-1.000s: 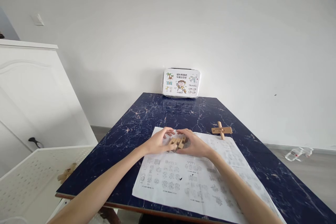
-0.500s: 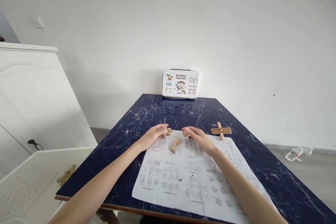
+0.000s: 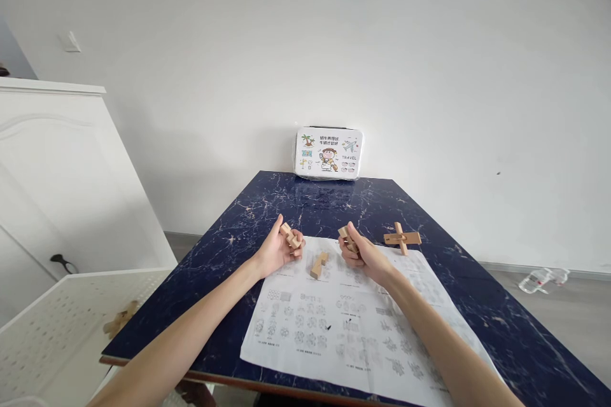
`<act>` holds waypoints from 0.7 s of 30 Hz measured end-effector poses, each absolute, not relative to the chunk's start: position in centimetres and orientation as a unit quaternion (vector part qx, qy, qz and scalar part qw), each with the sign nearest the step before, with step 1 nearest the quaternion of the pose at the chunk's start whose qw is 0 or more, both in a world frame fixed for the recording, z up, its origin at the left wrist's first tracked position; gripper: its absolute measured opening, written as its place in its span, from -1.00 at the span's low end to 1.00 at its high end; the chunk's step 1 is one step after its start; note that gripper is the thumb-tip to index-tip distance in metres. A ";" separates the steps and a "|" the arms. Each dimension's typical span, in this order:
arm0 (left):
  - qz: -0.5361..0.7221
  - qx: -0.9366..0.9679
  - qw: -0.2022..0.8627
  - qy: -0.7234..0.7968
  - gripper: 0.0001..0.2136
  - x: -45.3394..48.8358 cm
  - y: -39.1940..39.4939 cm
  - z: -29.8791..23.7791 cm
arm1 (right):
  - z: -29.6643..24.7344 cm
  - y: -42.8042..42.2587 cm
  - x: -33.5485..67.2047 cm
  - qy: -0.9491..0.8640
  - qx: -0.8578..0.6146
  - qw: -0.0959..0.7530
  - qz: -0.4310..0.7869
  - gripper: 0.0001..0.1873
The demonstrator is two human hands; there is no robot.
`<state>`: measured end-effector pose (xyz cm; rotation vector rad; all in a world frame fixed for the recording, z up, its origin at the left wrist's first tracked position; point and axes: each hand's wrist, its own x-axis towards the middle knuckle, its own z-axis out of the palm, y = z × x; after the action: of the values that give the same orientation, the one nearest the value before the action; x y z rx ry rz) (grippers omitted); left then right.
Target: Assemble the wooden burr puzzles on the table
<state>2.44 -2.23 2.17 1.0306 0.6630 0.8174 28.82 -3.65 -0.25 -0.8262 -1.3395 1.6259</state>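
As both forearms (image 3: 186, 331) rise from the bottom corners and slant inward, the printed sheet (image 3: 310, 324) lies between and partly under them on the dark blue, marble-patterned table (image 3: 224, 324), probably spread there so its small diagrams can be viewed beside the hands. Between the two grips, slightly nearer the viewer and touched by neither, one loose notched wooden block (image 3: 316, 269) rests at a slant on the paper, perhaps left down because both hands are full. To its left, the left hand (image 3: 279, 252) turns its palm partly upward, thumb pointing up and away, fingers curled around light wooden pieces (image 3: 291, 238); their stepped edges face upward, a hold that seems to leave the notches visible. To its right, the right hand (image 3: 360, 255) makes a tighter fist, thumb on top, closed around more wooden pieces (image 3: 343, 233) that jut out toward the other hand; how many each grip contains cannot be told. The hands are level and apart. Just right of the right grip, a wooden cross shape (image 3: 402, 238) sits at the sheet's far edge. Well beyond both grips, a white cartoon-printed case (image 3: 328, 152) stands upright near the wall (image 3: 305, 44), apparently leaning there for support.
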 end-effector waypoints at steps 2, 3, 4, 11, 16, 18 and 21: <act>0.359 0.465 0.749 0.307 -0.28 2.3 -2.1 2.1 | -0.5 -3.5 28.9 -0.529 -0.320 0.429 0.658 -0.36; 0.354 0.467 0.747 0.314 -0.27 2.3 -2.1 2.0 | -0.5 -3.4 28.9 -0.529 -0.314 0.429 0.662 -0.36; 0.353 0.471 0.743 0.320 -0.27 2.3 -2.1 2.0 | -0.6 -3.4 28.9 -0.529 -0.308 0.429 0.664 -0.38; 0.357 0.511 0.705 0.337 -0.44 2.9 -2.8 2.0 | 0.1 -4.1 28.7 -0.562 -0.308 0.439 0.630 -0.50; 0.318 0.571 0.657 0.376 -0.68 3.2 -3.4 2.4 | 0.2 -4.2 28.4 -0.540 -0.305 0.448 0.644 -0.43; 0.294 0.605 0.639 0.373 -0.67 3.2 -3.6 2.3 | 0.4 -4.2 28.4 -0.528 -0.300 0.454 0.652 -0.40; 0.282 0.642 0.598 0.388 -0.60 3.2 -3.8 1.8 | 0.7 -4.5 28.4 -0.514 -0.280 0.469 0.662 -0.46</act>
<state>3.20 -3.79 1.80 1.4899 0.9005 0.6553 28.38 -4.50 0.69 -0.6872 -1.2595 1.6227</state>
